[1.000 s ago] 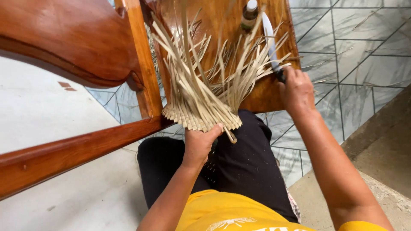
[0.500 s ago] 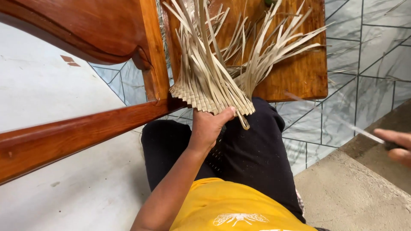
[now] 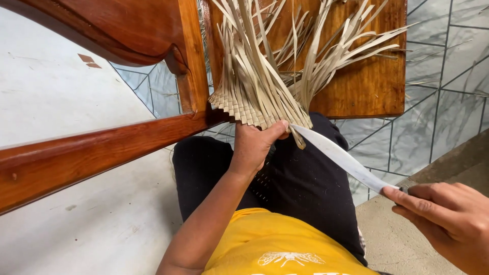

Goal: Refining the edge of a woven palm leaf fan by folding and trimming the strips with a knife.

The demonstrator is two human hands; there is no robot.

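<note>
The left hand (image 3: 254, 145) grips the near edge of a woven straw mat (image 3: 260, 102), which rests on a wooden stool (image 3: 372, 86). The right hand (image 3: 448, 219) squeezes the handle of a long knife (image 3: 341, 158). The knife tip touches the mat's near corner.

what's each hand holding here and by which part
The left hand grips the woven palm-strip piece at its plaited lower edge. The right hand holds a long knife by the handle, with the blade tip at that edge.
</note>
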